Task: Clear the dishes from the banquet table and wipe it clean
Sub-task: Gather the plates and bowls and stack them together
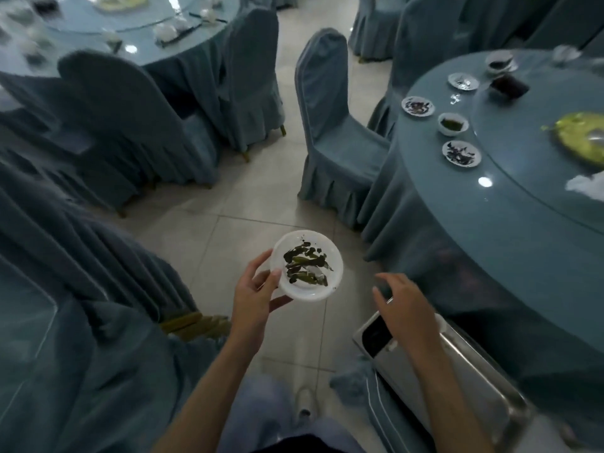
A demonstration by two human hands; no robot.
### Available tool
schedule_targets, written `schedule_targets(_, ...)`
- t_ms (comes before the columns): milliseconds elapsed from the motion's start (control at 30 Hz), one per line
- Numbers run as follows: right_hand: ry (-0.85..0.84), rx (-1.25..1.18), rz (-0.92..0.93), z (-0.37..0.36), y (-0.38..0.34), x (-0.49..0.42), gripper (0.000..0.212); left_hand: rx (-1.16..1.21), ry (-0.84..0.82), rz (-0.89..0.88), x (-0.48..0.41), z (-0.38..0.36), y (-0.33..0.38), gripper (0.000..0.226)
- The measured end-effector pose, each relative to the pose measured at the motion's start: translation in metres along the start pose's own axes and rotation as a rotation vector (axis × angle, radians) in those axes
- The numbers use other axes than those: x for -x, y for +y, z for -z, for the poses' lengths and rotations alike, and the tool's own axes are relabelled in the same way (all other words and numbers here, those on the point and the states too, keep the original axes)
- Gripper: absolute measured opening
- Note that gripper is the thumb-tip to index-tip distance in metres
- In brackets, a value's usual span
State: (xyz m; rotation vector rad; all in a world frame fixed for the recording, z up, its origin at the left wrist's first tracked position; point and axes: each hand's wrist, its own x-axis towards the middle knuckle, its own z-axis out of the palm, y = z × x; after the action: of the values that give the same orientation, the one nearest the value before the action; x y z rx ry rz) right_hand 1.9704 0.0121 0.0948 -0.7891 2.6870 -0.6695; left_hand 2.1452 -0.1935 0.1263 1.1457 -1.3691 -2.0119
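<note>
Stainless steel tray [470,371], long and shallow, sits at the lower right near the person's knees, beside the skirted edge of the banquet worktop [490,230]. The right hand [405,308] hovers over the tray's near end, fingers spread loosely and holding nothing. The left hand [255,295] grips a white plate [307,266] over the tiled floor, thumb on the rim and fingers curled beneath. The plate is smeared with dark green leftovers and is off the worktop but not yet in the tray. Beyond the hands stands a chair [333,132] in a blue-grey cover, pulled back from the worktop. Along the worktop's edge three small soiled plates [461,153] and a small bowl [452,123] of dark liquid are set out in a curve. Farther back there is a stack of bowls [499,61] next to a dark dish [509,86]. A glass turntable [539,197] carries a yellow-green platter [581,138] and a crumpled white napkin [585,188]. At the far upper left, a second worktop [130,34], blurred, also bears dishes. Clearing looks barely begun: one plate is in hand, most dishes are uncollected, and no wiping cloth is visible.
</note>
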Motion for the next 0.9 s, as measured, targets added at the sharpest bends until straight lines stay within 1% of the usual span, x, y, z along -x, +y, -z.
schedule_targets(167, 0.035, 0.009, -0.081, -0.003, -0.021, -0.070, 0.035, -0.039, -0.095, 0.014, -0.091, -0.019, 0.026, 0.036)
schedule_targets(300, 0.078, 0.068, -0.144, -0.006, -0.034, -0.132, 0.034, -0.039, -0.196, 0.020, -0.165, -0.035, 0.049, 0.035)
schedule_targets(500, 0.150, 0.056, -0.221, 0.002, -0.046, -0.203, 0.030, -0.038, -0.288, 0.053, -0.254, -0.065, 0.083, 0.035)
schedule_targets(733, 0.220, 0.067, -0.294, 0.021, -0.023, -0.285, 0.032, -0.062, -0.345, 0.063, -0.337, -0.122, 0.108, 0.037)
schedule_targets(800, 0.252, 0.056, -0.301, 0.028, -0.009, -0.312, 0.031, -0.084, -0.348, 0.060, -0.358, -0.143, 0.110, 0.036)
schedule_targets(900, 0.257, 0.027, -0.316, 0.039, 0.022, -0.357, 0.029, -0.117, -0.349, 0.053, -0.388, -0.181, 0.110, 0.035)
